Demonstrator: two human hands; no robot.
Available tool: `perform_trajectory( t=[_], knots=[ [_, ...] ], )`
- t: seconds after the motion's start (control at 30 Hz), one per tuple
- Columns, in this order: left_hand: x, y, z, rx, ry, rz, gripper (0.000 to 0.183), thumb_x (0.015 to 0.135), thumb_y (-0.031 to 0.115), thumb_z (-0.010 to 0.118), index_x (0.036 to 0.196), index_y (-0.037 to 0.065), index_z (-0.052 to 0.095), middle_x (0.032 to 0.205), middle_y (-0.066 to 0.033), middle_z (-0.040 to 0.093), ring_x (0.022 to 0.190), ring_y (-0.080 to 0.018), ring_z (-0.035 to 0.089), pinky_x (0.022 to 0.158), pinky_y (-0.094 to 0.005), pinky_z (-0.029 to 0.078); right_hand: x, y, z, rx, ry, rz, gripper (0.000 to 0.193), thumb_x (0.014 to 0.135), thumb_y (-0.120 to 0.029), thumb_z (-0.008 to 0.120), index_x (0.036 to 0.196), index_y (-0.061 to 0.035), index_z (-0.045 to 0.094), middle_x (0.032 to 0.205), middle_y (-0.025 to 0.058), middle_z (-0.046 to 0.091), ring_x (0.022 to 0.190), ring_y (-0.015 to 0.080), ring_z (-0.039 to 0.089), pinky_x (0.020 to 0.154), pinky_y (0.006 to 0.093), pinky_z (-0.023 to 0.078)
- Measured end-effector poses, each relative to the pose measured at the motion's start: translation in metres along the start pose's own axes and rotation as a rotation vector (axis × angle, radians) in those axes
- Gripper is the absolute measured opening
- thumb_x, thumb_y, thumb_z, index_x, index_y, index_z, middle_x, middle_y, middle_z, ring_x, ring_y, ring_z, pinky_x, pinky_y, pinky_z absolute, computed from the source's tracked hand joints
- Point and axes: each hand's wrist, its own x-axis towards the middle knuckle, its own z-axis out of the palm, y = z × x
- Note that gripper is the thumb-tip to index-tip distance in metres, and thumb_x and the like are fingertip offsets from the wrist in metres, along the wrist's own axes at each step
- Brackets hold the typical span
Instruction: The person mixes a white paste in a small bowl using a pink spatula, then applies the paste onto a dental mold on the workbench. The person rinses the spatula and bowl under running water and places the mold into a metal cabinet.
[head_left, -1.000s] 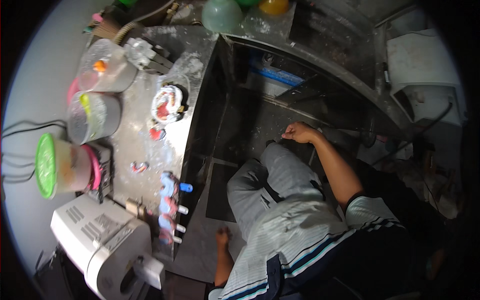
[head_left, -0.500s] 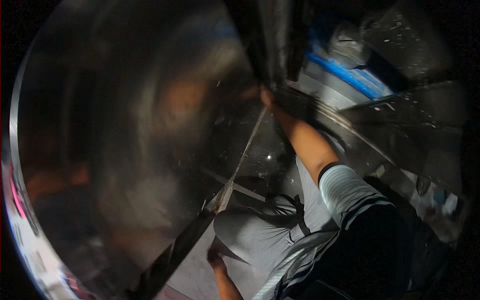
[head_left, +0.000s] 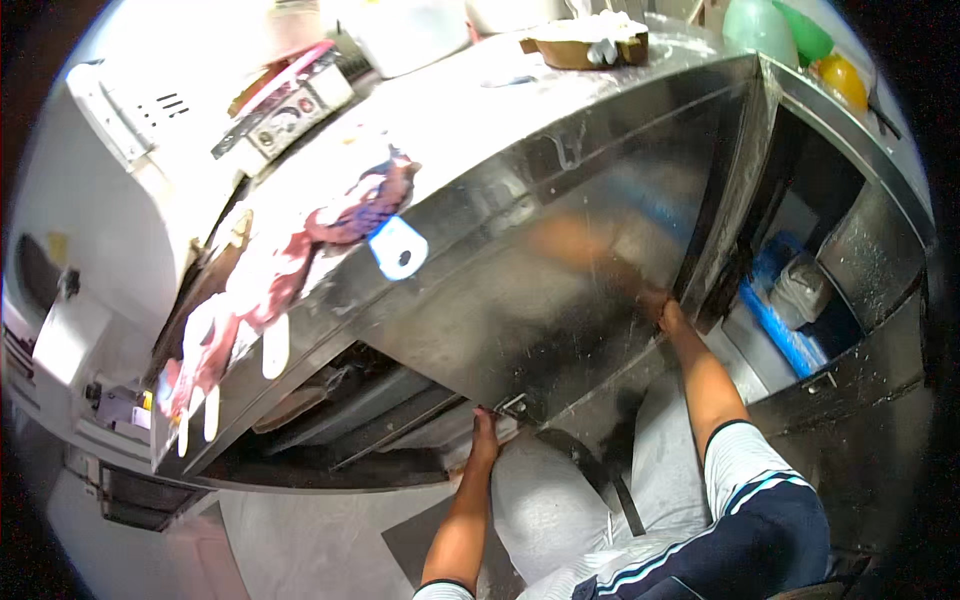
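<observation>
A shiny stainless steel cabinet door (head_left: pixel 530 310) stands in front of me below the countertop, its surface smudged and reflecting my arm. My left hand (head_left: pixel 484 430) is closed at the door's lower left edge, beside a small metal handle (head_left: pixel 512 406). At the lower right edge of the door, my right hand (head_left: pixel 666 310) is closed against the metal, its fingertips partly hidden. Left of the door, an opening shows a dark cabinet interior (head_left: pixel 380 410) with metal rails. To the right, another open compartment holds a blue-edged box (head_left: pixel 785 325) with a clear plastic bag (head_left: pixel 800 290) on it.
On the floury countertop (head_left: pixel 430 110) lie a reddish cloth (head_left: pixel 350 215), a blue-and-white tag (head_left: pixel 398 248), a brown tray (head_left: pixel 590 48) and white tubs (head_left: pixel 405 35). Green and yellow bowls (head_left: pixel 842 82) stand at the right corner. My knees (head_left: pixel 550 490) are close to the cabinet front.
My view has pulled back, bringing the countertop into sight, and the picture is brighter. My left hand has moved up from beside my knee to the door's edge; my right hand stays at the door.
</observation>
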Motion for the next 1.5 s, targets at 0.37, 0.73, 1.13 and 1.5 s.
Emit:
perform_trajectory(
  t=[0.37,0.73,1.13,1.5],
  knots=[
    [0.005,0.053,0.036,0.197,-0.154,-0.015,0.043,0.103,0.037,0.040,0.124,0.005,0.060,0.115,-0.0122,0.065,0.101,-0.0255,0.061,0.092,-0.0393,0.047,-0.129,-0.025,0.036,-0.276,-0.082,-0.074,0.059,0.102,-0.053,0.027,0.133,-0.0084,0.048,0.116,0.0102,0.058,0.106,0.0255,0.058,0.094,0.0433,0.051],
    [0.000,0.071,0.123,0.031,1.077,0.226,0.054,0.105,0.035,0.040,0.130,-0.012,0.049,0.123,-0.0331,0.057,0.108,-0.0371,0.058,0.101,-0.0478,0.042,-0.099,-0.003,0.007,-0.369,-0.305,-0.132,0.051,0.102,-0.047,0.038,0.130,-0.0073,0.053,0.098,0.0064,0.055,0.088,0.0224,0.060,0.078,0.0420,0.056],
    [-0.164,0.238,-0.034,0.432,1.332,0.757,0.057,0.103,0.048,0.038,0.124,-0.003,0.046,0.126,-0.0200,0.047,0.116,-0.0312,0.049,0.106,-0.0461,0.034,-0.178,-0.059,0.085,-1.184,-0.190,-0.122,0.034,0.081,-0.021,0.066,0.105,0.0030,0.070,0.092,0.0195,0.071,0.089,0.0321,0.070,0.081,0.0425,0.053],
    [-0.178,0.319,0.043,0.619,1.018,1.033,0.044,0.104,0.031,0.035,0.135,0.000,0.044,0.131,-0.0156,0.053,0.122,-0.0275,0.051,0.105,-0.0431,0.036,-0.190,-0.007,0.096,-0.929,-0.385,-0.666,0.045,0.078,-0.013,0.053,0.120,-0.0011,0.064,0.110,0.0248,0.068,0.108,0.0429,0.062,0.096,0.0466,0.049]
  ],
)
